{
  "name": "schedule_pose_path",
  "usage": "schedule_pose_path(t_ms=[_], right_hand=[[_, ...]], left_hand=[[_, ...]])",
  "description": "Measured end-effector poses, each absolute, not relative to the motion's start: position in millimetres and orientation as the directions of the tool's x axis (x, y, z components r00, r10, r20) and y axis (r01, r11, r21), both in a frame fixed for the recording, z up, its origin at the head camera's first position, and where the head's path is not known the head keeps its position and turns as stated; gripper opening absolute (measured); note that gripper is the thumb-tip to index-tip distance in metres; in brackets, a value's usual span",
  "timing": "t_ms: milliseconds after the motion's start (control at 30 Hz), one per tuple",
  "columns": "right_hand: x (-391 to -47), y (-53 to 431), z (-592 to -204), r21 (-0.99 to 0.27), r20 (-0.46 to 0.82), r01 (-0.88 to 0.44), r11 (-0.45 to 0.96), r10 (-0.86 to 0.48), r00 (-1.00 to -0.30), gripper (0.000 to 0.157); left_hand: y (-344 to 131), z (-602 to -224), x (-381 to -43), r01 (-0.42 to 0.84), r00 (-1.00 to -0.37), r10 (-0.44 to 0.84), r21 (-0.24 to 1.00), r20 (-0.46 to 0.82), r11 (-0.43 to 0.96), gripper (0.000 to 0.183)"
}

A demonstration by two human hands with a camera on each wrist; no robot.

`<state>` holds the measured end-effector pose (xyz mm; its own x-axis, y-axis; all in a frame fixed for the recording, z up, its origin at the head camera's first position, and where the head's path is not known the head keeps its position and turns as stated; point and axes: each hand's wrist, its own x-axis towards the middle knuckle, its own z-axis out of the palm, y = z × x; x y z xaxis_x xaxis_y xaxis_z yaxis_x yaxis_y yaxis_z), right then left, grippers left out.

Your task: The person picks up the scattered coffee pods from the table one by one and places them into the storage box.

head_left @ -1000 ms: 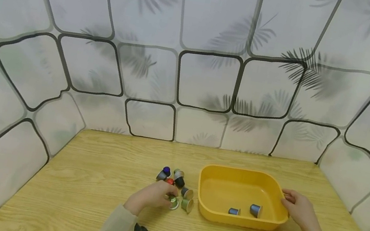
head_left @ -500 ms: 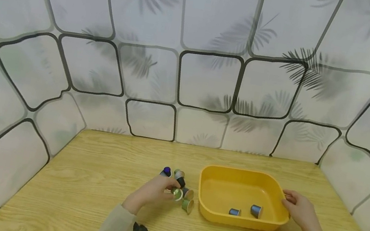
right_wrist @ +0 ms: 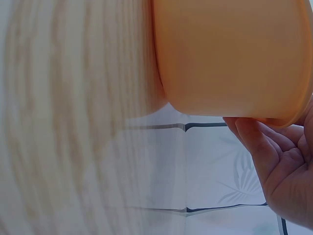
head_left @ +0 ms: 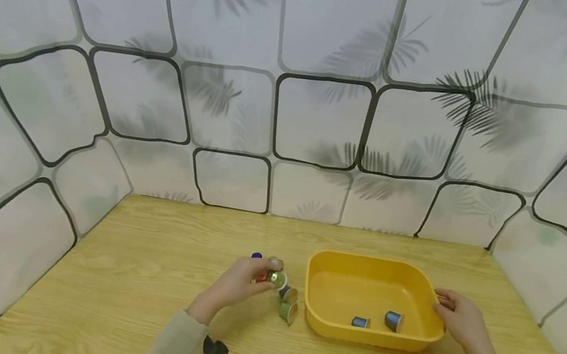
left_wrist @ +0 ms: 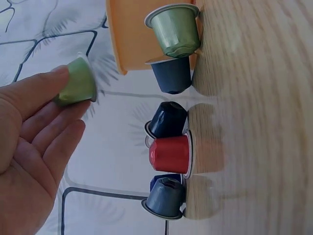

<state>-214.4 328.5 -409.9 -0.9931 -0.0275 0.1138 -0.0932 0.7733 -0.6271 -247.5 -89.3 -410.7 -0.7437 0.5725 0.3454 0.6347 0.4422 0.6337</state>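
Observation:
In the left wrist view, my left hand (left_wrist: 34, 127) pinches a green coffee capsule (left_wrist: 78, 81) between thumb and fingers, held off the table. The head view shows that left hand (head_left: 236, 286) over a small cluster of capsules, left of a yellow plastic tub (head_left: 349, 287). My right hand (head_left: 463, 322) grips the tub's right rim; from the right wrist view, its fingers (right_wrist: 254, 139) lie under the rim. Two blue capsules lie inside the tub, one (head_left: 393, 321) larger in view than the other (head_left: 360, 322).
On the table by the left hand lie another green capsule (left_wrist: 177, 32), a dark blue-grey one (left_wrist: 172, 76), a black one (left_wrist: 168, 119), a red one (left_wrist: 168, 154) and a grey-blue one (left_wrist: 165, 198). A patterned cloth wall (head_left: 309, 194) stands behind the wooden table (head_left: 97, 296).
My left hand has picked the green capsule up from the table and carried it upward and away from me, over the cluster. The right hand keeps its grip on the tub.

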Motion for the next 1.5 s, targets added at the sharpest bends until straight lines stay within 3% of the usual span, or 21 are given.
schedule_pose_path(t_ms=[533, 833, 1500], right_hand=[[-214, 329, -408, -0.646, 0.115, -0.093, 0.758, -0.023, -0.993, 0.039], [-214, 328, -408, -0.643, 0.118, -0.099, 0.760, -0.029, -0.993, 0.039], [-215, 328, -411, -0.648, 0.114, -0.089, 0.756, -0.019, -0.993, 0.039]], left_hand=[[-80, -374, -222, 0.501, -0.829, 0.400, 0.836, 0.390, 0.224, 0.029], [-78, -372, -220, 0.464, -0.849, 0.380, 0.862, 0.368, 0.202, 0.030], [-64, -370, -221, 0.506, -0.825, 0.400, 0.837, 0.400, 0.206, 0.031]])
